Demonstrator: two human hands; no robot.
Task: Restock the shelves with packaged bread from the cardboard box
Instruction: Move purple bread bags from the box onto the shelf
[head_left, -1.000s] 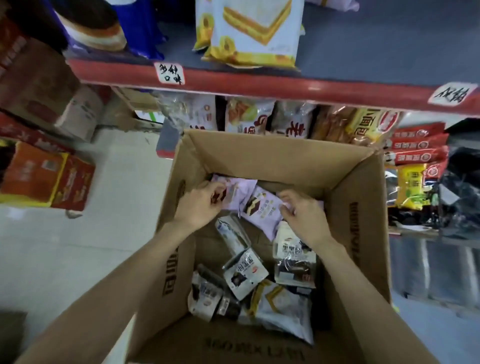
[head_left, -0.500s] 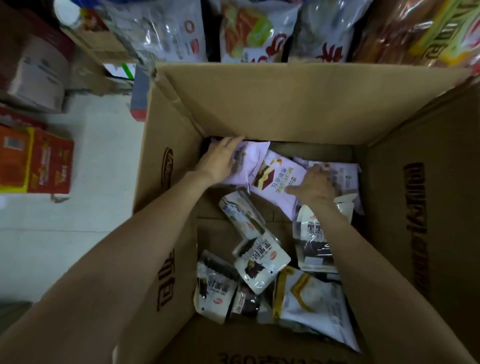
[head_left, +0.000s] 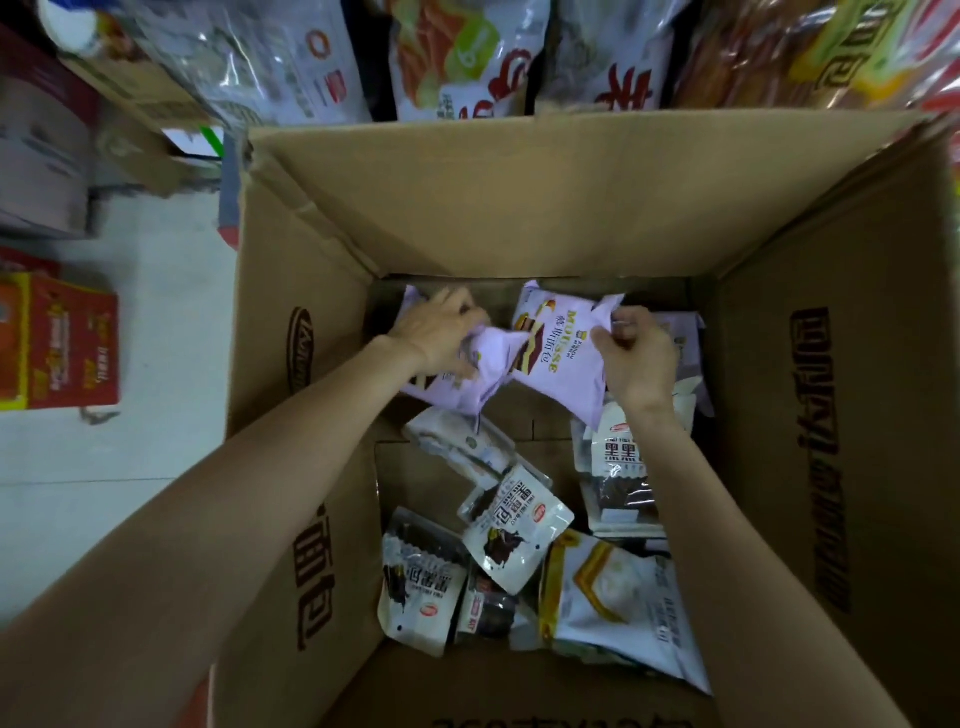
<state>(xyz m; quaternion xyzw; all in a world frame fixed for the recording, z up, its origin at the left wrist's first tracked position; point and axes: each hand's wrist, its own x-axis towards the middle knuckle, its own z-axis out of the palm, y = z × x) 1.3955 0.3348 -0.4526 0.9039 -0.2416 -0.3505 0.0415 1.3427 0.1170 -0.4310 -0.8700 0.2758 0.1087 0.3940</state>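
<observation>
Both hands are down in the cardboard box (head_left: 519, 197), mid-frame. My left hand (head_left: 436, 332) grips one crumpled purple bread pack (head_left: 467, 382), and my right hand (head_left: 636, 358) pinches the edge of the MOUSSE pack (head_left: 558, 358). They look light, soft and slippery, so I'd hold the sealed edges, though the left fingers' grip is partly hidden.

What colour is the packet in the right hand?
Pale purple packet, pinched by the right hand; the head view shows it.

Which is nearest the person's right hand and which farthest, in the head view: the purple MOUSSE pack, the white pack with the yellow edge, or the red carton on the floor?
From the right hand:
1. Purple MOUSSE pack, pinched in that hand, at the box's far end.
2. White pack with the yellow edge, lower in the box.
3. Red carton, outside the box, far left on the floor.
</observation>
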